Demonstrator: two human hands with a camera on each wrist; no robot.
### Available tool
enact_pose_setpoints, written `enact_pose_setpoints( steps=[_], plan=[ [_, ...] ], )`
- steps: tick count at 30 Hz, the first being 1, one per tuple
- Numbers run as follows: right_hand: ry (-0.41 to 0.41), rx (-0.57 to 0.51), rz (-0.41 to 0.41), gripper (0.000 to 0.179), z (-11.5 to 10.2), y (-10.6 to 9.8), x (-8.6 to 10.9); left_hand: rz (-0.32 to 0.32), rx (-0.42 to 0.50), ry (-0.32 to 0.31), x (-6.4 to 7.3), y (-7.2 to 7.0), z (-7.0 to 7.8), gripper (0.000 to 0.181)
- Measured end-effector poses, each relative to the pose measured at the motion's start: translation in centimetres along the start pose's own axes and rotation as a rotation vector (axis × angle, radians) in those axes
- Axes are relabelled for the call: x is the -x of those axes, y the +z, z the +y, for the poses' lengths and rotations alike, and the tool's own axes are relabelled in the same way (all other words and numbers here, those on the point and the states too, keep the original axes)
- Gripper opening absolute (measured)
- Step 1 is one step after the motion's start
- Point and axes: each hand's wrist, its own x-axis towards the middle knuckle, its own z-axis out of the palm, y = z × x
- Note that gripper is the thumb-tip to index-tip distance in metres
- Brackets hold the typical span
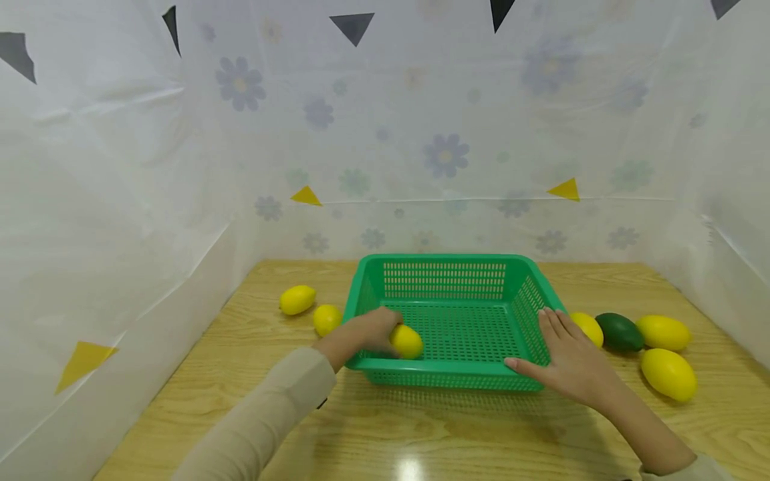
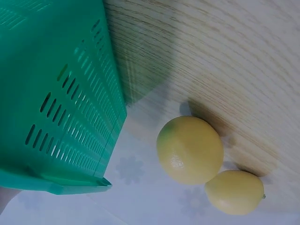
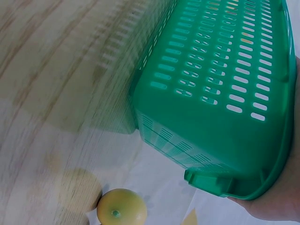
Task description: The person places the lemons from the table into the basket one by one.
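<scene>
My left hand reaches over the left side of a green plastic basket and grips a yellow lemon inside it, low near the front left corner. The right hand rests on the basket's front right corner, fingers laid straight along the right rim and thumb spread over the front rim. In the left wrist view the basket's slotted wall hides the left hand and its lemon. At the edge of the right wrist view, part of the right hand shows against the rim.
Left of the basket lie two lemons, one farther back and one close to the wall. On the right are three lemons, including the nearest one, and a dark green fruit. White flowered sheeting encloses the wooden table.
</scene>
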Motion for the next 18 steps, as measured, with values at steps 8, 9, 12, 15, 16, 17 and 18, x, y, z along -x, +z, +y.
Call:
enact_pose_setpoints(
  steps=[8, 9, 12, 15, 16, 17, 18],
  plan=[
    [0.002, -0.008, -0.001, 0.101, -0.09, -0.06, 0.06, -0.030, -0.032, -0.001, -0.14, 0.09, 0.21, 0.043],
    [0.003, -0.010, -0.001, 0.101, -0.10, -0.07, 0.06, -0.033, -0.035, -0.001, -0.20, 0.11, 0.23, 0.042],
    [0.002, -0.010, 0.000, 0.101, -0.11, -0.08, 0.05, -0.042, -0.041, -0.004, -0.29, 0.17, 0.30, 0.039],
    [0.002, -0.010, 0.001, 0.101, -0.09, -0.05, 0.04, -0.053, -0.043, -0.020, -0.30, 0.27, 0.40, 0.037],
    [0.002, -0.010, 0.002, 0.101, -0.07, -0.02, 0.03, -0.058, -0.045, -0.026, -0.27, 0.30, 0.46, 0.037],
    [0.003, -0.010, 0.002, 0.101, -0.05, 0.00, 0.04, -0.061, -0.047, -0.032, -0.24, 0.31, 0.54, 0.036],
    [0.003, -0.010, 0.002, 0.101, -0.04, 0.02, 0.04, -0.064, -0.053, -0.036, -0.21, 0.30, 0.60, 0.036]
  ],
)
